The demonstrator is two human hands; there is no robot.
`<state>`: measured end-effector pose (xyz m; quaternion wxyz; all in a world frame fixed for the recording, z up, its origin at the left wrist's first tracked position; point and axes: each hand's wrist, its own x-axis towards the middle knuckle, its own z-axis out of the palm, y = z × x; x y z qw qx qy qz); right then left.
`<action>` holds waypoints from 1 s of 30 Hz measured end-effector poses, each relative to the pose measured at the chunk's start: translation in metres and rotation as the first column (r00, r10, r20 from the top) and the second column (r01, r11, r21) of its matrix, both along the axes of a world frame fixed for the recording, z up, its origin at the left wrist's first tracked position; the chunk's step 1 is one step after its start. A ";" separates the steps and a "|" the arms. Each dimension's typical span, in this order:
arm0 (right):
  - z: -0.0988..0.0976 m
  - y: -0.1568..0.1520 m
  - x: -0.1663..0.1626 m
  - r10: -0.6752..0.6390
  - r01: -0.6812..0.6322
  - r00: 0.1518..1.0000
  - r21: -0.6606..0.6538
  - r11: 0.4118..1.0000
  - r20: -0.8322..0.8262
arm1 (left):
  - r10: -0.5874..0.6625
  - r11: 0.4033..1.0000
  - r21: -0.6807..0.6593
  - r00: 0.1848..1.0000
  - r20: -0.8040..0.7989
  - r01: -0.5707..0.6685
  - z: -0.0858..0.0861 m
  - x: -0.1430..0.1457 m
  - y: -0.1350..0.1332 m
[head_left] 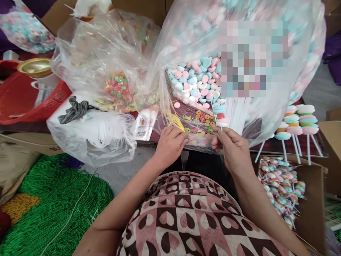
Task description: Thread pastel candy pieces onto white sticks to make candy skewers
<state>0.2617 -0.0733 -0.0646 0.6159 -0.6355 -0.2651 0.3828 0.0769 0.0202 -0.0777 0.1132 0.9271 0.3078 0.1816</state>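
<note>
My right hand [234, 144] pinches the stick of a marshmallow skewer [221, 120], which stands upright with blue, red, white and pink pieces on it. Close to the table's front edge, my left hand [172, 145] has its fingers curled together at some clear plastic wrap [199, 142]; what they hold, if anything, is hidden. Yellow twist ties [176, 121] lie just beyond those fingers. Between the hands are loose ring-shaped candies [205, 117] in orange, red and green. White sticks [237, 112] lie in a bundle beside the skewer.
A large clear bag of pastel marshmallows [197, 80] spreads across the back. Finished skewers [299, 121] stand at the table's right edge, above a cardboard box [310, 199] of wrapped ones. At left are bagged ring candies [118, 85], a plastic bag [106, 131] and a red basket [16, 96].
</note>
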 end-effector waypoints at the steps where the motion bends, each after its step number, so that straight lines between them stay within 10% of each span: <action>1: -0.002 0.000 0.000 -0.003 0.003 1.000 -0.005 1.000 0.005 | 0.004 1.000 0.028 1.000 -0.022 -0.003 0.000 -0.001 -0.001; 18: -0.013 -0.006 0.003 0.036 -0.014 0.979 -0.107 0.994 0.203 | 0.062 0.997 0.054 0.998 -0.020 -0.061 0.004 -0.021 0.005; 30: -0.012 -0.006 0.002 0.060 -0.037 0.971 -0.103 0.994 0.232 | -0.153 0.988 -0.009 0.988 -0.014 0.152 0.014 -0.038 -0.007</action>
